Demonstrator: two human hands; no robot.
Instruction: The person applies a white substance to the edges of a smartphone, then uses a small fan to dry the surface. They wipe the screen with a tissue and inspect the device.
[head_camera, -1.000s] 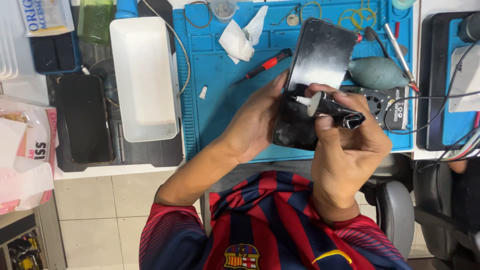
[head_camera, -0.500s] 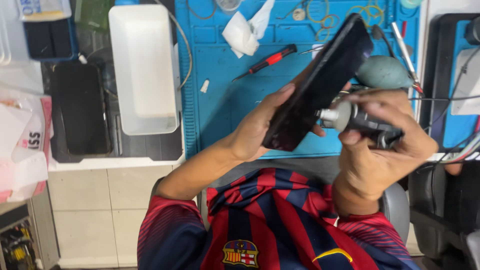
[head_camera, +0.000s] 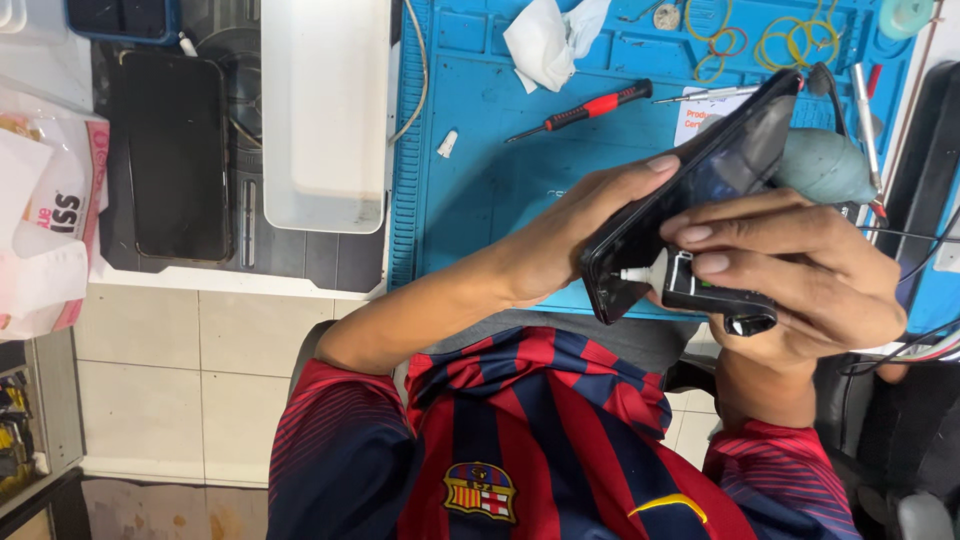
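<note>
While the black flat smartphone (head_camera: 700, 190) is being held tilted above the blue rubber work mat (head_camera: 480, 190) by the left hand (head_camera: 570, 235), closed around its edge, a small black glue tube with a white nozzle (head_camera: 690, 283) is being gripped by the right hand (head_camera: 800, 270), its tip touching the phone's lower edge. A red-handled screwdriver (head_camera: 580, 110) is lying on the mat beyond.

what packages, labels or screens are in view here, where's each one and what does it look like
Phone: held tilted over the blue mat, dark screen.
Second phone: flat at left, black, screen off.
Plastic bag: far left edge, white and pink, crumpled.
Paper label: on the mat behind the held phone, white.
</note>
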